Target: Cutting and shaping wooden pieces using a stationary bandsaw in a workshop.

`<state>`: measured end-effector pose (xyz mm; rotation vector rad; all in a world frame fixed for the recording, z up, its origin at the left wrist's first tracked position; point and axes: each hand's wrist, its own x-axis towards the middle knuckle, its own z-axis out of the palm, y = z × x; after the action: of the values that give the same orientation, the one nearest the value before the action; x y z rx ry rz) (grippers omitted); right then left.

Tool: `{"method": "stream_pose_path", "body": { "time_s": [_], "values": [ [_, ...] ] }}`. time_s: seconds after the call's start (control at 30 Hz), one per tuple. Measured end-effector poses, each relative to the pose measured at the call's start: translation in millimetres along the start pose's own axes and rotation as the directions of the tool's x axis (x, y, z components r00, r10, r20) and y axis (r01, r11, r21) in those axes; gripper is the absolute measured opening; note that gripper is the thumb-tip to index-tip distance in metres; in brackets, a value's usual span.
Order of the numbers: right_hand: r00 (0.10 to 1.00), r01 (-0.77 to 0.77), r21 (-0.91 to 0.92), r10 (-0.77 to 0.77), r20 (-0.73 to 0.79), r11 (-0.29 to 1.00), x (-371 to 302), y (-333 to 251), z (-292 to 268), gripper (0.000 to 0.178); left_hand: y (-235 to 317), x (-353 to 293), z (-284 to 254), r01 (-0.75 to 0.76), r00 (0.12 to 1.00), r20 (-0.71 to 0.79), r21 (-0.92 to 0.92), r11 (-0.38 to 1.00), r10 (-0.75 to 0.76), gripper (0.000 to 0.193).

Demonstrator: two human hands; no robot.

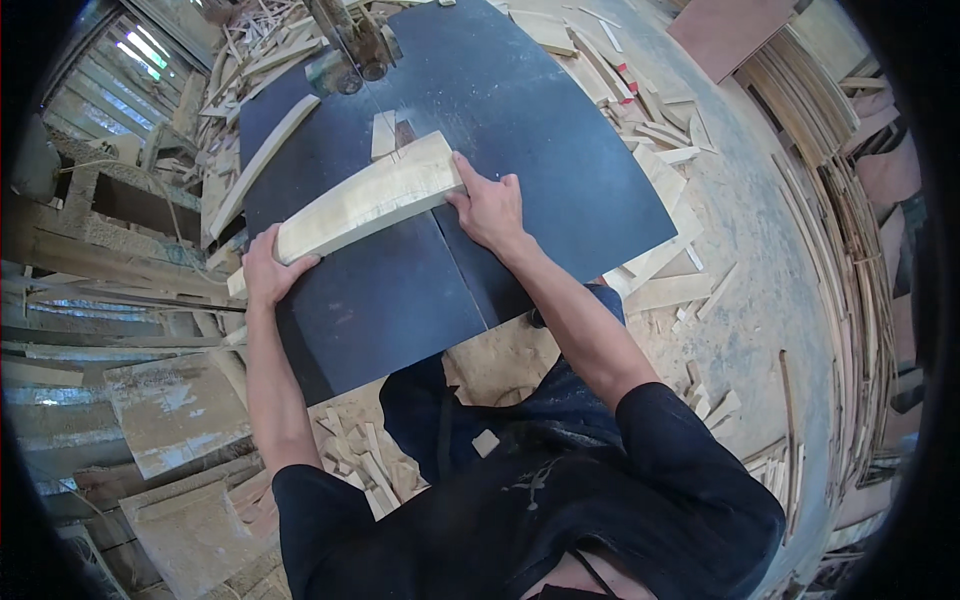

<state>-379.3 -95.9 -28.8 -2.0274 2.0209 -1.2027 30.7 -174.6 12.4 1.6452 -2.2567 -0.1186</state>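
Note:
A thick, pale wooden block (pixel 370 195) with a curved outline lies slantwise across the dark saw table (pixel 560 150). My left hand (pixel 272 268) grips its left end, thumb along the near side. At the other end my right hand (pixel 490 205) holds the block, fingers bent against its end face. Just beyond the block's far side sits a small wood offcut (pixel 384 135). Further off, the metal blade guide of a bandsaw (pixel 355 50) hangs over the table. The blade itself is too thin to make out.
A long curved wood strip (pixel 265 160) lies at the table's left edge. Scrap wood (pixel 655 110) is heaped beyond the right edge, and more offcuts (pixel 365 455) litter the sawdusty floor near my legs. Stacked boards (pixel 800 90) stand at far right.

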Motion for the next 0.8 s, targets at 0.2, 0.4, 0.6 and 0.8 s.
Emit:
{"method": "stream_pose_path", "body": {
  "time_s": [0.2, 0.4, 0.6, 0.8],
  "values": [
    [0.996, -0.052, 0.020, 0.051, 0.069, 0.998, 5.8, -0.6, 0.4, 0.065, 7.4, -0.6, -0.8, 0.030, 1.000, 0.003, 0.014, 0.999, -0.030, 0.095],
    [0.992, -0.063, 0.018, 0.060, 0.110, 0.998, 7.5, -0.8, 4.0, 0.065, 1.1, 0.9, 3.1, 0.024, 0.999, -0.023, 0.020, 1.000, -0.024, 0.097],
    [0.996, -0.057, 0.014, 0.056, 0.064, 0.998, 14.8, 0.0, 6.1, 0.067, -4.3, 7.8, 7.4, 0.050, 0.999, -0.009, 0.044, 0.998, -0.050, 0.099],
    [0.989, -0.099, 0.016, 0.096, 0.108, 0.995, 17.4, -0.3, 7.3, 0.065, 2.9, 8.7, 3.1, 0.069, 0.997, 0.015, 0.027, 0.997, -0.070, 0.101]
  ]
}}
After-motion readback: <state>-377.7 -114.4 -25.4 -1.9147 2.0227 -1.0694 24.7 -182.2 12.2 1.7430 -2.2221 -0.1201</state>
